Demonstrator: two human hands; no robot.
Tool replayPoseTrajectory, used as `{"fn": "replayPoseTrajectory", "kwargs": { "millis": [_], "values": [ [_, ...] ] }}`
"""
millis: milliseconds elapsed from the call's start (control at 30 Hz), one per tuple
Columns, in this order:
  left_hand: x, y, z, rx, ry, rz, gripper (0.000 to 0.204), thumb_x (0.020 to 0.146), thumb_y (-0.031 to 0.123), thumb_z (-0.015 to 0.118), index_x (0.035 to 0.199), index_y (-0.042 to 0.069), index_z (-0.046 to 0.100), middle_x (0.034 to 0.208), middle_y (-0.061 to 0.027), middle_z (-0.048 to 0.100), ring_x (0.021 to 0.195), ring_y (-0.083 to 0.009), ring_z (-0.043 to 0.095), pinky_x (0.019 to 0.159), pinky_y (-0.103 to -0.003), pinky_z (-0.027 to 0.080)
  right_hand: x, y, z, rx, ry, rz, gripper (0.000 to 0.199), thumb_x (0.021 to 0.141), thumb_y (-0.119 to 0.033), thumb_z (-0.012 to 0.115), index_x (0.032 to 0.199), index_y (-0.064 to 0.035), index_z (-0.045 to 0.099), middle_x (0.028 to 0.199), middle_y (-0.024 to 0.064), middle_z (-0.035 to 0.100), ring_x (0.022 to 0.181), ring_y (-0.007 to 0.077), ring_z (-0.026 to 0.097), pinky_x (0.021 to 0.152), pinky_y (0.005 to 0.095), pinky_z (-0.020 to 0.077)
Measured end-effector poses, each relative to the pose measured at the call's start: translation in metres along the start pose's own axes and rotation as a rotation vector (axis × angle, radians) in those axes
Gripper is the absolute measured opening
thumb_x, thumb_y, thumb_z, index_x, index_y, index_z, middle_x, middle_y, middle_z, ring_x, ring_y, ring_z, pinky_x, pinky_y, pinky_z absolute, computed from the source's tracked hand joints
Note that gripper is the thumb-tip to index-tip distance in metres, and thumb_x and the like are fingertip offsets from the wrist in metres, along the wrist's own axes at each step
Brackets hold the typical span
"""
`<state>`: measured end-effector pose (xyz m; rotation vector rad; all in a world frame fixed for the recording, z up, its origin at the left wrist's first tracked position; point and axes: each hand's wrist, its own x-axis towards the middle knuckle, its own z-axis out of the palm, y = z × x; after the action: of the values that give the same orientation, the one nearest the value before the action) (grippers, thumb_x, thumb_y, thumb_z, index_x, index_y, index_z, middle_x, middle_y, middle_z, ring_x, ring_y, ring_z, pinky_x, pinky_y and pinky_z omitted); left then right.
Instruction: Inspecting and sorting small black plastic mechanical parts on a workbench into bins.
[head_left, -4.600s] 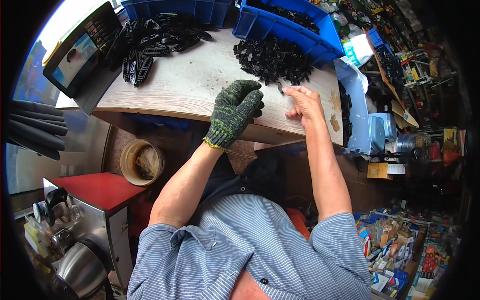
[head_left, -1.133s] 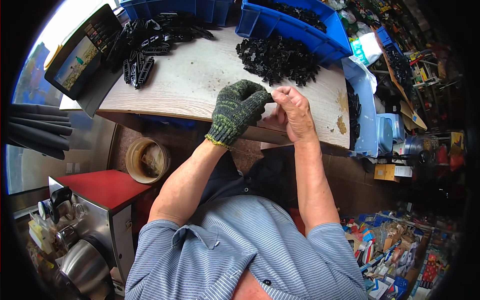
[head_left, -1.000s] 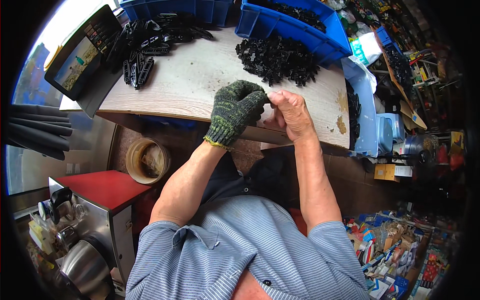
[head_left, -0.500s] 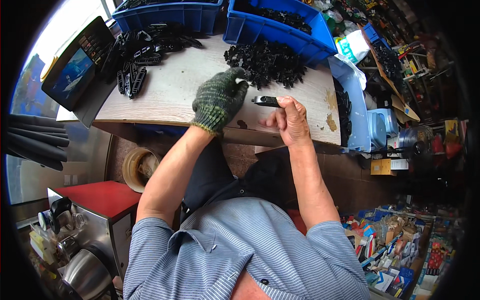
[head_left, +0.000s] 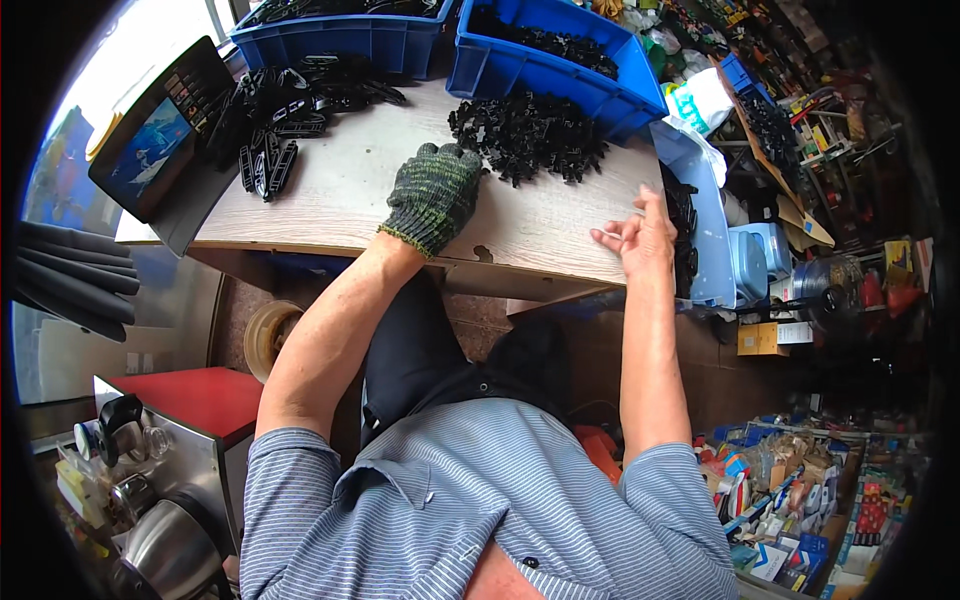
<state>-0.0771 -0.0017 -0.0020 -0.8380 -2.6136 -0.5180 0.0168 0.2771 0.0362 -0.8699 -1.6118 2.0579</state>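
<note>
My left hand (head_left: 435,197), in a dark green knitted glove, is on the pale wooden table with its fingers curled in. Whatever it may hold is hidden by the glove. Just beyond it lies a heap of small black plastic clips (head_left: 530,135). Bare and empty, my right hand (head_left: 645,238) is over the table's right edge with its fingers apart. Beside it stands a light blue bin (head_left: 712,235) with black long parts (head_left: 682,215) inside. Toward the far left of the table is a pile of elongated black plastic parts (head_left: 310,95), a few lying nearer (head_left: 268,165).
Two blue crates (head_left: 340,45) (head_left: 625,95) with black parts stand along the table's back. A tablet (head_left: 150,135) leans at the left. On the floor are a round tub (head_left: 265,340) and, at lower left, a red-topped cabinet (head_left: 190,395). Cluttered shelves fill the right.
My right hand has moved right to the light blue bin, and the black elongated part it held is out of its fingers. My left hand has closed more and shifted slightly.
</note>
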Motion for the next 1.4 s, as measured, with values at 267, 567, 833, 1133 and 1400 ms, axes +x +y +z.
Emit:
{"fn": "replayPoseTrajectory", "kwargs": {
  "millis": [267,567,833,1133,1400],
  "values": [
    [0.003,0.006,-0.005,-0.069,-0.016,0.102,0.021,0.084,0.015,0.061,0.103,0.013,0.067,0.097,-0.0123,0.066,0.093,-0.0332,0.064,0.074,-0.047,0.055,-0.020,0.034,0.043,-0.052,-0.349,0.011,0.022,0.086,-0.021,0.076,0.093,-0.0067,0.061,0.047,0.0024,0.049,0.043,0.0201,0.059,0.053,0.0452,0.0613],
    [-0.018,0.003,0.002,-1.167,0.043,-0.323,0.023,0.092,0.020,0.071,0.109,0.005,0.070,0.090,-0.0020,0.070,0.077,-0.0093,0.062,0.067,-0.026,0.052,-0.036,0.044,0.073,-0.059,-0.535,0.047,0.023,0.088,-0.022,0.075,0.100,-0.0053,0.065,0.049,0.0021,0.051,0.042,0.0170,0.055,0.050,0.0390,0.0573],
    [-0.027,0.012,-0.028,-1.504,-0.138,-0.559,0.022,0.093,0.019,0.067,0.108,0.003,0.068,0.089,-0.0040,0.067,0.074,-0.0108,0.062,0.067,-0.026,0.052,-0.044,0.049,0.087,-0.058,-0.680,-0.020,0.029,0.089,-0.022,0.074,0.109,-0.0028,0.065,0.050,0.0028,0.051,0.040,0.0170,0.052,0.047,0.0343,0.0506],
    [-0.025,0.011,-0.033,-1.491,-0.260,-0.477,0.017,0.092,0.018,0.068,0.096,0.002,0.067,0.073,-0.0026,0.063,0.063,-0.0098,0.056,0.057,-0.026,0.047,-0.047,0.050,0.086,-0.046,-0.705,-0.008,0.019,0.087,-0.017,0.077,0.098,-0.0052,0.067,0.056,-0.0010,0.055,0.041,0.0075,0.045,0.044,0.0287,0.0502],
    [-0.029,0.003,-0.025,-0.928,0.128,-0.160,0.028,0.087,0.025,0.071,0.110,0.009,0.070,0.093,-0.0127,0.072,0.080,-0.0250,0.070,0.074,-0.037,0.056,-0.046,0.053,0.083,-0.065,-0.753,-0.095,0.013,0.089,-0.016,0.069,0.093,-0.0054,0.062,0.051,0.0028,0.051,0.042,0.0139,0.051,0.050,0.0342,0.0567]
  ]
}}
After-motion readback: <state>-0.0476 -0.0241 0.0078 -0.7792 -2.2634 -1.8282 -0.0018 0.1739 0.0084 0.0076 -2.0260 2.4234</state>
